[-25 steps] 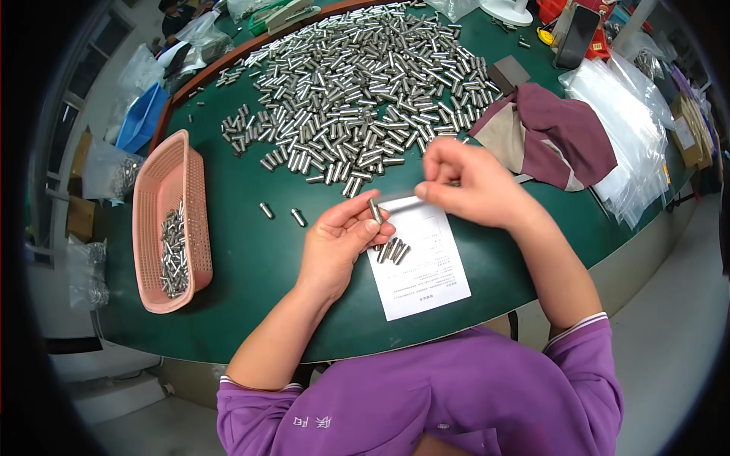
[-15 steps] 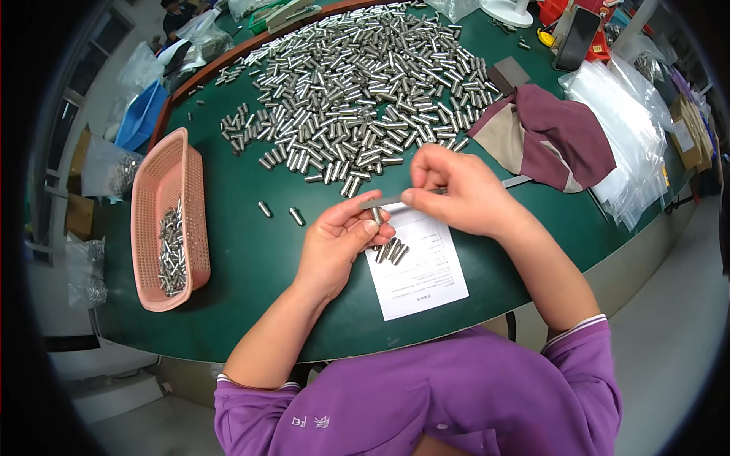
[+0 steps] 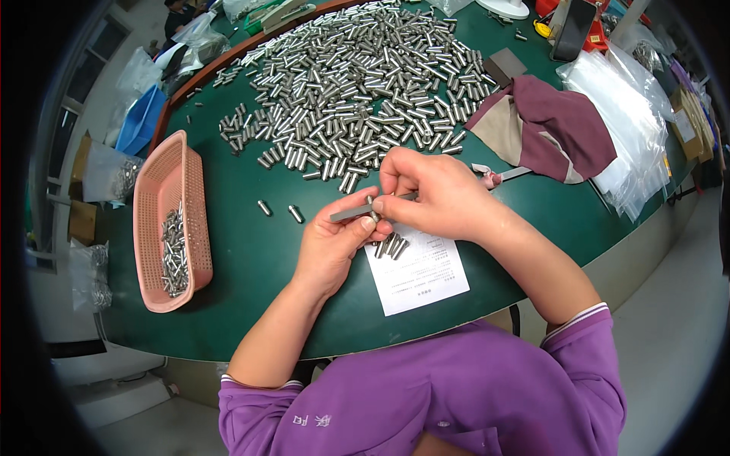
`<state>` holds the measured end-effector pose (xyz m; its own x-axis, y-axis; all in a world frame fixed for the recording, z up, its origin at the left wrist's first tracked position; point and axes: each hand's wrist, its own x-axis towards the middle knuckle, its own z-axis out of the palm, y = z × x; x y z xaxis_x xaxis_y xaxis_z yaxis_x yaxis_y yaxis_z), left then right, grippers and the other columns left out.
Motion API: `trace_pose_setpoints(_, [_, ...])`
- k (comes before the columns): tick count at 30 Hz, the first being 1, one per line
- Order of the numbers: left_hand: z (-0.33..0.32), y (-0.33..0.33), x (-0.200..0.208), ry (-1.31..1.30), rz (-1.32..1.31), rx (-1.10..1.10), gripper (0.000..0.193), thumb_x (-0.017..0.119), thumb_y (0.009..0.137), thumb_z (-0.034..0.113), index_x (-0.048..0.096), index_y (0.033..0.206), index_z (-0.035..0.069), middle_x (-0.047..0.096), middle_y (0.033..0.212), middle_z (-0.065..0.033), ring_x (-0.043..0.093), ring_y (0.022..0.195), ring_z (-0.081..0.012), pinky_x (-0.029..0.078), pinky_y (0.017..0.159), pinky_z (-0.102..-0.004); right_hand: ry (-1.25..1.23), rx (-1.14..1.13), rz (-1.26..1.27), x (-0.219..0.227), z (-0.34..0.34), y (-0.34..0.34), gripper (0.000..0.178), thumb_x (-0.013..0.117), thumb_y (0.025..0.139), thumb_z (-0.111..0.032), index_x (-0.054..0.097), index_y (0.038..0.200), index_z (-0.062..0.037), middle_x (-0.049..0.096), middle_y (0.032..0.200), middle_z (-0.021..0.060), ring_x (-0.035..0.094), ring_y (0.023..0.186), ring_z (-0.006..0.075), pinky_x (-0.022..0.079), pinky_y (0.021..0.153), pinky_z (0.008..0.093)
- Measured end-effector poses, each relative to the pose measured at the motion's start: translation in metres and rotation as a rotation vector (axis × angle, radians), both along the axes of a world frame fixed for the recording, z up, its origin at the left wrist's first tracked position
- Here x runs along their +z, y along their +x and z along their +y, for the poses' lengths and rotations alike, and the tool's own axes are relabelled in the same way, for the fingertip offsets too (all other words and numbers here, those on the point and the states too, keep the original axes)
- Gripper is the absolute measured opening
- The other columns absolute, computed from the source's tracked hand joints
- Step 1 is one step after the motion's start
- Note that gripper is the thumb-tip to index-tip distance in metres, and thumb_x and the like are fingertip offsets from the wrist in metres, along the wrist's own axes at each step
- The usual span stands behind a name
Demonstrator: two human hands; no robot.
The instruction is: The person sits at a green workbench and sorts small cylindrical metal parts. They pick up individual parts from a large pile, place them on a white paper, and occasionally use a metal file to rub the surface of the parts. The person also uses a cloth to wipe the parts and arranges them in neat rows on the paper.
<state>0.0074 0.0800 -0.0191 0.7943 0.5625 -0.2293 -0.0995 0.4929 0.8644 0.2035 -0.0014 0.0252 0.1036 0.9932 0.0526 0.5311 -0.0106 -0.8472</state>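
My left hand [image 3: 332, 242] is closed, pinching a short metal pin [image 3: 373, 216] upright between thumb and fingers. My right hand [image 3: 441, 194] grips a flat grey metal file [image 3: 351, 213], which lies across the pin, its free end reaching left over my left fingers. Several more pins [image 3: 392, 246] sit by my left fingertips, over a white printed sheet [image 3: 418, 280]; whether the fingers touch them I cannot tell. Two loose pins [image 3: 296, 213] rest on the green table left of my hands. Beyond my hands spreads a large heap of metal pins [image 3: 365, 83].
A pink perforated basket [image 3: 199, 228] with pins inside stands at the left. Right of my right hand lie a red-handled tool [image 3: 493, 179] and a maroon and beige cloth [image 3: 566, 121]. Clear plastic bags [image 3: 627, 137] and a phone [image 3: 575, 32] are farther right.
My right hand has moved left and slightly down, sliding the file leftward across the pin. The red-handled tool behind it now shows. My left hand has hardly moved.
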Motion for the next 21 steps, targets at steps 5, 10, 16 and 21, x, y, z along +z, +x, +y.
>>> trace_pose_setpoints(5, [0.005, -0.005, 0.002, -0.024, -0.049, 0.041, 0.042, 0.060, 0.096, 0.004, 0.051, 0.137, 0.000, 0.066, 0.108, -0.0093, 0.066, 0.092, -0.0152, 0.055, 0.084, -0.0279, -0.065, -0.161, -0.089, -0.002, -0.019, 0.044, 0.024, 0.072, 0.081, -0.027, 0.060, 0.091, -0.0090, 0.062, 0.066, 0.0042, 0.062, 0.062, 0.0190, 0.047, 0.059, 0.0344])
trace_pose_setpoints(10, [0.016, -0.009, 0.012, 0.543, 0.046, 0.203, 0.041, 0.063, 0.092, -0.002, 0.055, 0.131, 0.001, 0.065, 0.103, -0.0059, 0.060, 0.088, -0.0094, 0.051, 0.080, -0.0238, 0.087, -0.108, -0.266, -0.004, -0.021, 0.044, 0.015, 0.068, 0.083, -0.023, 0.064, 0.088, -0.0094, 0.063, 0.068, 0.0073, 0.063, 0.068, 0.0266, 0.048, 0.062, 0.0383])
trace_pose_setpoints(16, [0.008, -0.010, 0.005, 0.809, 0.359, 0.187, 0.016, 0.066, 0.086, -0.010, 0.058, 0.096, 0.001, 0.064, 0.100, -0.0045, 0.060, 0.083, -0.0072, 0.050, 0.076, -0.0204, 0.218, -0.044, -0.574, -0.013, -0.021, 0.029, 0.008, 0.067, 0.080, -0.017, 0.065, 0.083, -0.0100, 0.063, 0.081, 0.0041, 0.064, 0.083, 0.0257, 0.053, 0.070, 0.0424])
trace_pose_setpoints(21, [0.002, -0.008, 0.013, 1.101, 0.497, 0.144, 0.013, 0.067, 0.084, -0.008, 0.063, 0.091, 0.001, 0.064, 0.100, -0.0053, 0.061, 0.080, -0.0095, 0.051, 0.070, -0.0234, 0.162, -0.063, -0.631, -0.009, -0.024, 0.018, 0.009, 0.068, 0.079, -0.016, 0.065, 0.084, -0.0090, 0.061, 0.083, 0.0046, 0.063, 0.089, 0.0253, 0.053, 0.073, 0.0411])
